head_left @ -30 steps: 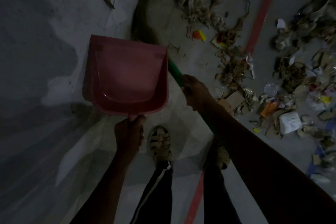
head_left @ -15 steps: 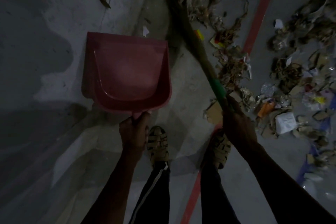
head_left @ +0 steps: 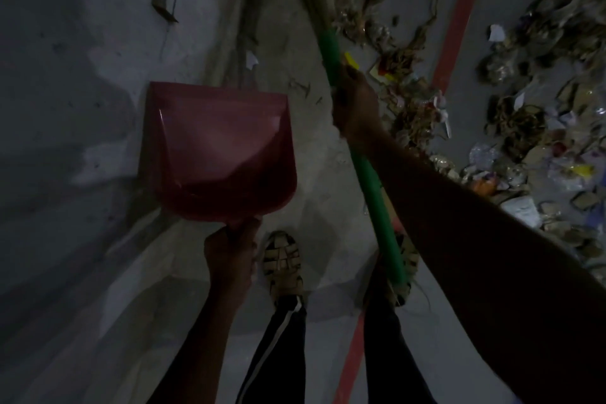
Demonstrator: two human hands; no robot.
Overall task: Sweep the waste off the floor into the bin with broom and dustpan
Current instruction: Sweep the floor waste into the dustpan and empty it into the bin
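Left hand [head_left: 229, 252] fingers curl round dustpan [head_left: 218, 154] handle (right grips broom [head_left: 367, 174]).

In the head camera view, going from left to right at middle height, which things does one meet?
Red dustpan → green broom handle → red floor line → scattered waste.

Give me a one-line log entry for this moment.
left hand: grips dustpan, pan looks empty | right hand: grips broom handle | waste: still on floor, right of red line
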